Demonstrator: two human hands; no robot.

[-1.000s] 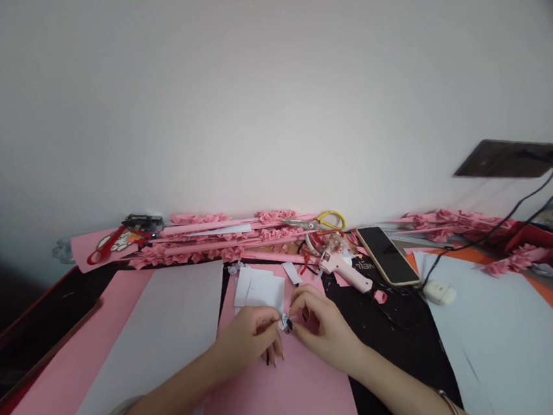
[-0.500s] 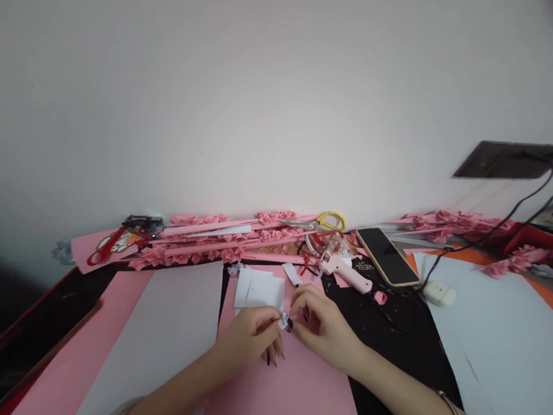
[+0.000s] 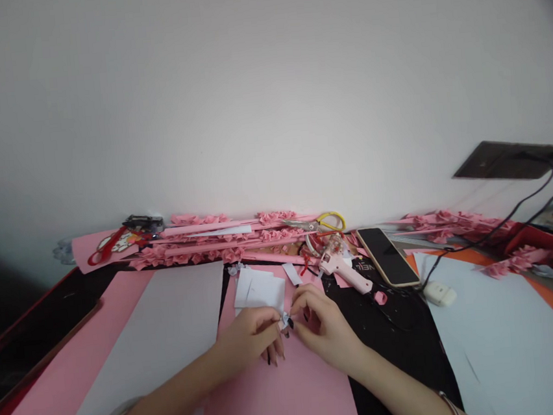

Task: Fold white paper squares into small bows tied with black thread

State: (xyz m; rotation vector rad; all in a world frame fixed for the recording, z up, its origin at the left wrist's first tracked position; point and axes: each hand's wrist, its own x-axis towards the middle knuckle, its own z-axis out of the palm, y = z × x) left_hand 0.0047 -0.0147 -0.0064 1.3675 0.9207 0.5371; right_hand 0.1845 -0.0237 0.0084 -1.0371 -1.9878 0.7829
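Between my two hands is a small folded white paper piece (image 3: pixel 285 321), perhaps a paper flower; its exact shape is too small to tell. My left hand (image 3: pixel 252 334) pinches it from the left with thumb and forefinger, the other fingers curled below. On the opposite side my right hand (image 3: pixel 324 325) has its thumb and fingertips closed in at the paper's edge. Both hands hover over a pink paper sheet (image 3: pixel 285 396). Just beyond them lies a stack of white paper squares (image 3: pixel 260 290), with a small white strip (image 3: pixel 291 274) to its right.
A pink glue gun (image 3: pixel 346 272), a phone (image 3: pixel 387 257) and yellow-handled scissors (image 3: pixel 330 220) lie behind my right hand. Pink paper flower stems (image 3: pixel 212 246) line the wall. A white earbud case (image 3: pixel 440 293) rests on large white paper (image 3: pixel 504 342). Black cables (image 3: pixel 516 210) hang from a wall socket (image 3: pixel 506 159).
Both hands stay in nearly the same place. The white paper piece between the fingertips has turned slightly, and the right fingers have shifted a little.
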